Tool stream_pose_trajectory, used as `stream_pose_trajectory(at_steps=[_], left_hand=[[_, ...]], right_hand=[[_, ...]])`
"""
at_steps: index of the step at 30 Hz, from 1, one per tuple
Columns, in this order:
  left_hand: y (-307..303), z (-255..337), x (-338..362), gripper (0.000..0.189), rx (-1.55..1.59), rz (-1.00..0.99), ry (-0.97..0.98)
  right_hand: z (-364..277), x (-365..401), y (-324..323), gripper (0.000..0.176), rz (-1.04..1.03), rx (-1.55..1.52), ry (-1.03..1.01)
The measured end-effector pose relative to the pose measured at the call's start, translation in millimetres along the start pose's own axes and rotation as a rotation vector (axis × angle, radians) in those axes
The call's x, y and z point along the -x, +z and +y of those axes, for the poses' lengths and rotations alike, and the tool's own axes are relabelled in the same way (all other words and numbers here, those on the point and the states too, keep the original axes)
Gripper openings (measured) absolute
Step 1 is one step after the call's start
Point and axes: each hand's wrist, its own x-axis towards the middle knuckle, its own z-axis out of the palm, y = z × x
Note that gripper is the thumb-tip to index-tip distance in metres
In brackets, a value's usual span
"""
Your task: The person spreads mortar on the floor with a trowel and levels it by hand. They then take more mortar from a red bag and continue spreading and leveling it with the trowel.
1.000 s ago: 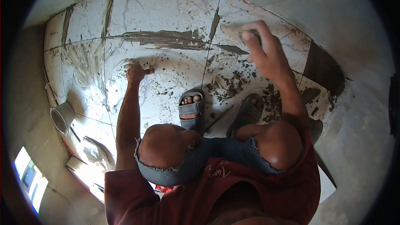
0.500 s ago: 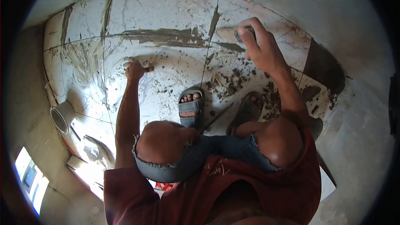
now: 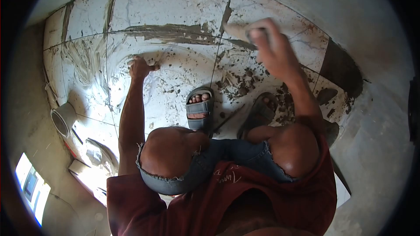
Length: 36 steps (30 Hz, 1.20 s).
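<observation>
Scraper (image 3: 237,31) tip has shifted L since the earlier frame & now sits at the dark mortar strip (image 3: 225,15) btwn two tiles; blur hides whether it touches. R hand (image 3: 276,52) is closed round its handle, blade pointing L, prob. so it can lie low to the floor (image 3: 162,6). L hand (image 3: 140,67) is planted on a tile as before, thumb spread wide, nothing seen in it; we judge it props the squatting body. We note sandals (image 3: 198,108) set apart, likely for balance, w/ dirt clumps (image 3: 243,90) nearby. Bucket (image 3: 62,120) is far L, presumably clear of both arms.
</observation>
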Motion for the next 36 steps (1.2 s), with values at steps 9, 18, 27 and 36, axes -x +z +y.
stream_pose_trajectory(at_steps=[9, 18, 27, 36], left_hand=[[-14, 13, 17, 0.106, -0.017, 0.104, 0.069], [-24, 17, 21, 0.114, 0.024, 0.000, -0.017], [-6, 5, 4, 0.122, 0.027, 0.028, 0.008], [-8, 8, 11, 0.106, -0.009, 0.040, 0.005]], right_hand=[[-1, 9, -7, 0.029, 0.082, -0.008, -0.038], [5, 1, -6, 0.029, 0.098, 0.020, -0.092], [6, 2, -4, 0.026, 0.003, 0.009, 0.003], [13, -2, -10, 0.030, 0.005, 0.004, 0.047]])
